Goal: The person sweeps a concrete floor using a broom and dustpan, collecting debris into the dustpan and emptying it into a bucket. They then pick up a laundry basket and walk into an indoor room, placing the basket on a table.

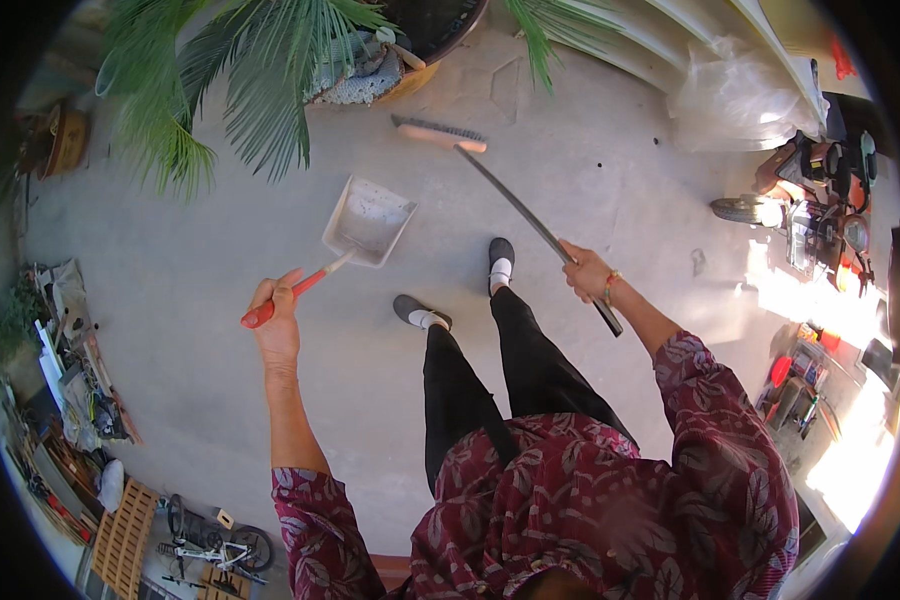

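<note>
Wrapped round the red handle of a dustpan is my left hand (277,305), out to the left of my body. The dustpan (370,222) has a pale, dirt-marked pan, which is at the floor ahead of my feet. My right hand (588,272) grips the dark pole of a broom (515,204), and the pole's end sticks out below the hand. At the far end, the broom head (440,135), orange-pink with dark bristles, is at the floor beyond the dustpan and to its right. A gap separates the broom head from the pan.
A palm-like plant (270,100) spreads its fronds at the far left, beside a large pot (420,75). Clear plastic sheeting (735,100) lies far right, near a parked motorcycle (815,205). Piled odds and ends (80,370), a wooden pallet (125,540) and a bicycle (220,550) line the left.
</note>
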Available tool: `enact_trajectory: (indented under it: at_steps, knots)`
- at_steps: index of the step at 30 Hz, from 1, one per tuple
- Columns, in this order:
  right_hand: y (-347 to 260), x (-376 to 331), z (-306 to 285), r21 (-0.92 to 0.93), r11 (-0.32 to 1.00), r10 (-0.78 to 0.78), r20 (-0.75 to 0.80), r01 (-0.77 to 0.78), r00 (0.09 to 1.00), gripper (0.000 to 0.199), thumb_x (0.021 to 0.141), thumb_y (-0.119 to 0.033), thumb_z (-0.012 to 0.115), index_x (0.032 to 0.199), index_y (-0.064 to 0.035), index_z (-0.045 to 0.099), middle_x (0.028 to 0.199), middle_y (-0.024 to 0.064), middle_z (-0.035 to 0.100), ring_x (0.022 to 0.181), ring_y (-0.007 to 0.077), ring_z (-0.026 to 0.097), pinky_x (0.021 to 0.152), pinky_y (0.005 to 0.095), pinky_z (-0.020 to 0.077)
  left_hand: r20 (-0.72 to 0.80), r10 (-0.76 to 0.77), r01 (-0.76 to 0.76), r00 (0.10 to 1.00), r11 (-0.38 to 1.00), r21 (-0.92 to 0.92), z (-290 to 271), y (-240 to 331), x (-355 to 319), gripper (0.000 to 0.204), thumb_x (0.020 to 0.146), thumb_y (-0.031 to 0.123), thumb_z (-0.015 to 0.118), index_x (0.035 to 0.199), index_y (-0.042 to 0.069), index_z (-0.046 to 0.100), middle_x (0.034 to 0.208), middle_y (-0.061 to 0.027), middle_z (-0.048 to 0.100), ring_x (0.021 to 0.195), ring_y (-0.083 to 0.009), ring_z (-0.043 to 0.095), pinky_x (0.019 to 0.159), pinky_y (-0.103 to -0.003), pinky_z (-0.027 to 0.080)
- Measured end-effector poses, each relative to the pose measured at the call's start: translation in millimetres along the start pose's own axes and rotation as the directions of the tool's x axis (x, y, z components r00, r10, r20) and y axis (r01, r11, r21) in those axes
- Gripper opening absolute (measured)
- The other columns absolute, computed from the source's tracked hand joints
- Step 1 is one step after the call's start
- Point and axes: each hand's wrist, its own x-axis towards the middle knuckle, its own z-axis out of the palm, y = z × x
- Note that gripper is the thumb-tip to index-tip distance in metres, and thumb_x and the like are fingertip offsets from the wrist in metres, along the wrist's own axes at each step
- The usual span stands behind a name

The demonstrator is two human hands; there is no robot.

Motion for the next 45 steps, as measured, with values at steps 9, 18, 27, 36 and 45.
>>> enact_trajectory:
  at_steps: [9,18,27,36,45]
  knots:
    - [-22.2,187.5,118.6,-0.719,0.688,-0.201,-0.061,0.096,0.978,0.054,0.079,-0.006,0.045,0.127,-0.0005,0.02,0.086,0.0243,0.058,0.078,0.0333,0.061,0.062,0.0358,0.0496,0.077,0.052,-0.056,0.996,0.997,0.052,1.0,1.7,4.1,0.019,0.081,0.018,0.042,0.072,0.0,0.043,0.1,-0.016,0.06,0.091,-0.0195,0.054,0.081,-0.035,0.045]
    - [32.4,8.0,90.7,-0.287,0.958,0.055,0.22,0.011,0.974,0.061,0.075,-0.005,0.038,0.133,-0.0228,0.028,0.067,0.0136,0.057,0.05,0.022,0.057,0.044,0.032,0.0489,0.028,0.028,-0.029,0.999,1.0,0.006,-4.7,-8.2,2.9,0.018,0.083,0.013,0.042,0.073,-0.001,0.048,0.097,-0.0127,0.059,0.088,-0.0167,0.053,0.08,-0.033,0.044]
    - [5.4,4.4,31.1,-0.152,0.983,-0.108,-0.023,0.103,0.994,0.061,0.073,-0.005,0.036,0.133,-0.0112,0.027,0.067,0.0146,0.055,0.049,0.0262,0.053,0.041,0.0358,0.0435,0.095,0.038,-0.035,0.995,0.999,-0.033,-7.4,-19.0,11.3,0.018,0.08,0.017,0.044,0.072,0.001,0.041,0.099,-0.0193,0.058,0.09,-0.024,0.053,0.075,-0.039,0.043]
    - [82.1,108.2,229.9,-0.459,0.884,-0.116,-0.041,0.084,0.992,0.057,0.071,-0.009,0.055,0.124,-0.0069,0.035,0.102,0.018,0.055,0.088,0.0323,0.057,0.066,0.0433,0.0467,0.084,0.171,-0.169,0.982,0.985,-0.029,-13.4,-61.8,33.6,0.008,0.072,0.002,0.052,0.067,0.005,0.047,0.077,-0.0095,0.055,0.068,-0.0204,0.052,0.058,-0.035,0.046]
    - [61.3,-69.5,72.6,-0.216,0.964,-0.107,0.219,0.155,0.97,0.046,0.078,-0.016,0.042,0.124,-0.0202,0.042,0.053,0.0069,0.047,0.036,0.0178,0.045,0.033,0.0306,0.0417,0.052,0.018,-0.009,0.998,0.986,-0.169,-39.5,-31.6,0.4,0.013,0.081,0.011,0.052,0.08,0.0,0.059,0.072,0.0019,0.037,0.069,-0.0093,0.04,0.059,-0.025,0.039]
